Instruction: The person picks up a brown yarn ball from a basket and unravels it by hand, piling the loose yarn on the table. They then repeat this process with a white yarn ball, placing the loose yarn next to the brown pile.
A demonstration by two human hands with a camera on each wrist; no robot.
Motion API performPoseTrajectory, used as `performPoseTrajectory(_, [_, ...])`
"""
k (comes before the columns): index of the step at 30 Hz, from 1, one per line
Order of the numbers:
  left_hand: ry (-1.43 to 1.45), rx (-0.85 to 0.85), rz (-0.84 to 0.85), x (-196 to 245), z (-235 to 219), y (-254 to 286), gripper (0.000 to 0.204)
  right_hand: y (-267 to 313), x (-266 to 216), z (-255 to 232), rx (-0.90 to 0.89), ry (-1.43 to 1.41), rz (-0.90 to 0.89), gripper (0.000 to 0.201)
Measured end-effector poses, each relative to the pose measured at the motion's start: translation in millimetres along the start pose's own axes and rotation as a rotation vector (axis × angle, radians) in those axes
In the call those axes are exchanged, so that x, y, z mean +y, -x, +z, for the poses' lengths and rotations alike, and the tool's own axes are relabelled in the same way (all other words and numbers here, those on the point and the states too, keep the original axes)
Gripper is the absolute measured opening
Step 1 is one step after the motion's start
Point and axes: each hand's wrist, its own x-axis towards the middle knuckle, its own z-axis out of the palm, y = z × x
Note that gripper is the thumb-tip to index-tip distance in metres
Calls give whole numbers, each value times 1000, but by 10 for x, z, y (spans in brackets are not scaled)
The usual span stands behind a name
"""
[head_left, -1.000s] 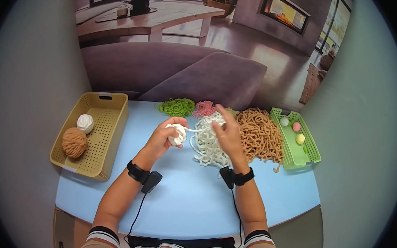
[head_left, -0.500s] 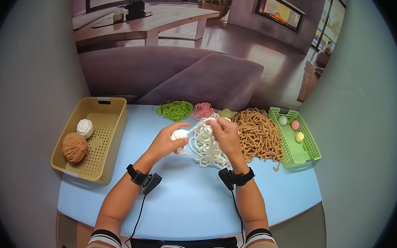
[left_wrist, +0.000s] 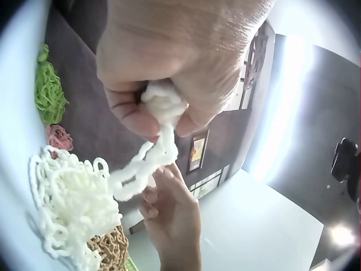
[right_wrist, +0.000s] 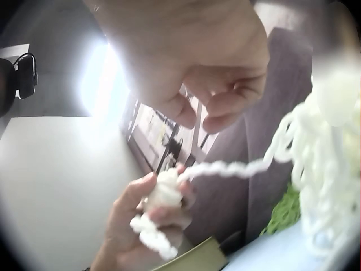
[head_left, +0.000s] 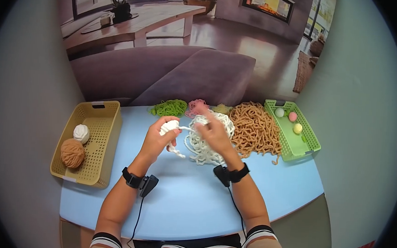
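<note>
My left hand (head_left: pixel 158 137) grips a small ball of thick white yarn (left_wrist: pixel 162 101), fingers and thumb curled round it. A short loose tail of white yarn (right_wrist: pixel 153 237) hangs below that hand. From the ball a white strand (right_wrist: pixel 231 167) runs across to a loopy heap of white yarn (head_left: pixel 204 145) on the table. My right hand (head_left: pixel 216 134), blurred in the head view, is raised over the heap with its index finger extended. In the right wrist view its other fingers (right_wrist: pixel 225 107) are bent and hold nothing; the strand passes apart from them.
A tan basket (head_left: pixel 110 141) at the left holds a white ball (head_left: pixel 82 134) and a brown ball (head_left: pixel 72 153) of yarn. Brown yarn (head_left: pixel 255 130) lies beside the white heap, green (head_left: pixel 169 107) and pink yarn (head_left: pixel 195 106) behind. A green basket (head_left: pixel 310 143) with small balls stands right.
Half a second ago my right hand pinched the strand and held it up; now it has let go, its index finger extended. The left hand has turned the ball, and a tail hangs lower.
</note>
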Motion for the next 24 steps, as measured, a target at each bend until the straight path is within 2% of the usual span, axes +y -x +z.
performPoseTrajectory(2, [4, -41, 33, -18, 19, 7, 35, 53, -124, 176, -189, 3, 86, 39])
performPoseTrajectory(4, [-9, 36, 16, -22, 8, -5, 35, 77, -215, 213, -322, 54, 201, 31])
performPoseTrajectory(6, [-36, 145, 10, -18, -16, -30, 33, 52, -45, 130, -125, 36, 133, 24])
performPoseTrajectory(7, [-109, 138, -11, -20, -42, -30, 33, 25, -15, 63, -29, 30, 95, 24])
performPoseTrajectory(8, [-183, 131, -31, -19, -75, -33, 33, 21, -7, -1, 39, -44, 184, 26])
performPoseTrajectory(9, [-257, 125, -49, -18, -85, -42, 32, 6, -1, -36, 84, -9, 143, 26])
performPoseTrajectory(12, [-490, 76, 189, -236, -66, -70, 34, -23, 17, -79, 224, 82, 43, 27])
performPoseTrajectory(14, [-618, 22, 374, -226, -52, -71, 38, -25, 10, -103, 290, 43, 70, 27])
performPoseTrajectory(17, [-261, -55, 67, -16, 32, 24, 42, -47, 29, -168, 349, 38, 110, 27])
performPoseTrajectory(20, [-138, 47, 243, -58, 71, 25, 45, -69, 144, -240, 352, 56, 156, 27])
performPoseTrajectory(23, [-172, 251, 421, -144, -82, -67, 43, -82, 262, -314, 414, 62, 195, 27])
performPoseTrajectory(24, [-161, 332, 407, -131, -159, -102, 39, -79, 250, -362, 408, 67, 227, 26])
